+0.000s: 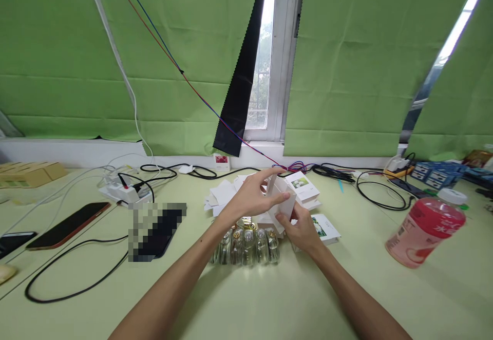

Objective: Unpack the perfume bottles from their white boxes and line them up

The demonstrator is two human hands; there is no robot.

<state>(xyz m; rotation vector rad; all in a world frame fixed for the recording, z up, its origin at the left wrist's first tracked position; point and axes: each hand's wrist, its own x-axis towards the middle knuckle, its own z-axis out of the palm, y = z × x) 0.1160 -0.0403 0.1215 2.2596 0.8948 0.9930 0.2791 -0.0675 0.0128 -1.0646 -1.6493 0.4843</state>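
Both hands hold a small white carton [285, 204] with raised flaps, above the middle of the table. My left hand [254, 194] reaches over it from the left, thumb and fingers closed on its sides. With fingers pressed to its lower right side, my right hand [302, 227] grips the same carton. Just below stand several small glass bottles [248, 247] with metallic tops, packed side by side. Behind them lies a heap of white cartons [223, 194]. Two picture-printed cartons, one at the back [302, 186] and one nearer [325, 228], rest by my right hand.
A pink drink bottle [425, 229] stands at the right. Phones [69, 225] and a black cable [77, 296] lie at the left, near a power strip [127, 192]. More cables [333, 172] run along the wall. Blue boxes [435, 175] sit far right, yellowish boxes [31, 174] far left.
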